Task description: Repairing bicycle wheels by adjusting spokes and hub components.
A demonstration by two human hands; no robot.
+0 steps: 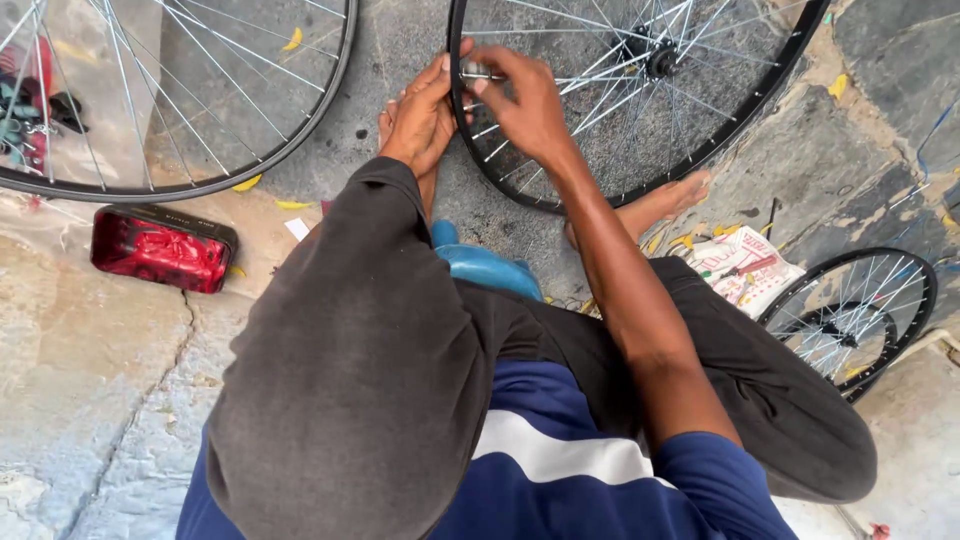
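Two hands on a bike wheel

The left hand (420, 115) grips the black wheel (640, 95) rim; the right hand (525, 100) pinches a small silver tool (476, 73) at a spoke.

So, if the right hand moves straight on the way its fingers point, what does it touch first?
Probably the left hand: the right hand points left across the black wheel rim, fingertips on a small metal part right beside it.
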